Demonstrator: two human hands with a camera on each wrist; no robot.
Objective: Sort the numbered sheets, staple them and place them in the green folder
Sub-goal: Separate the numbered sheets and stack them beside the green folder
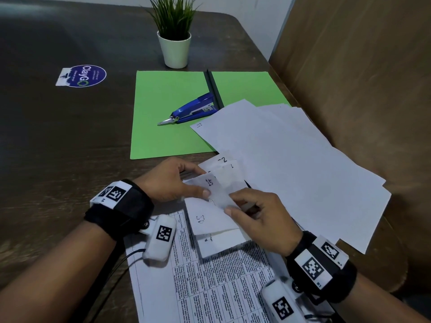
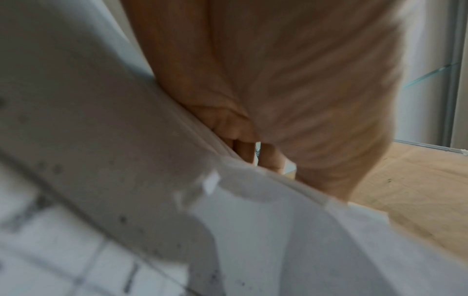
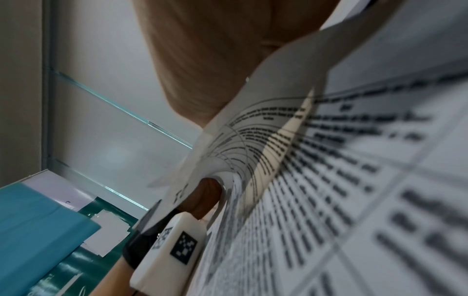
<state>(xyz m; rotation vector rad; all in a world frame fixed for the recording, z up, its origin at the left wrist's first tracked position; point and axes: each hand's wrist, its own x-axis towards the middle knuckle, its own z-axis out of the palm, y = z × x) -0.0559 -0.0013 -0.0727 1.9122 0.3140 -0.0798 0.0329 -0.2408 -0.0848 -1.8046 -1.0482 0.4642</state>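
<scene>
On the far left of the dark wooden table point(image 1: 58, 141) lies a round blue sticker point(image 1: 87, 75), well apart from everything else. Right of it the green folder point(image 1: 163, 117) lies open and flat, with a black spine bar point(image 1: 213, 89) down its middle; nothing is filed in it, but a blue stapler point(image 1: 194, 110) rests on its left half, and loose white sheets point(image 1: 291, 164) overlap its near right corner and spread to the table's right edge. Behind the folder a white pot point(image 1: 175, 51) holds a green grass-like plant point(image 1: 173, 16). Near the front, the left hand point(image 1: 172, 183) reaches in from the left, its thumb and fingers pinching the left edge of a small sheet marked 15 point(image 1: 215, 185), lifted off the pile. The right hand point(image 1: 258, 217) comes in from the right and pinches the same sheet at its lower right, fingers curled. Below them lie more small numbered sheets point(image 1: 210, 220) fanned on top of a printed page point(image 1: 210, 287) of dense text in table cells. Both wrists wear black straps carrying white camera units. From the left wrist, blurred paper point(image 2: 278, 230) fills most of the view below the palm.
</scene>
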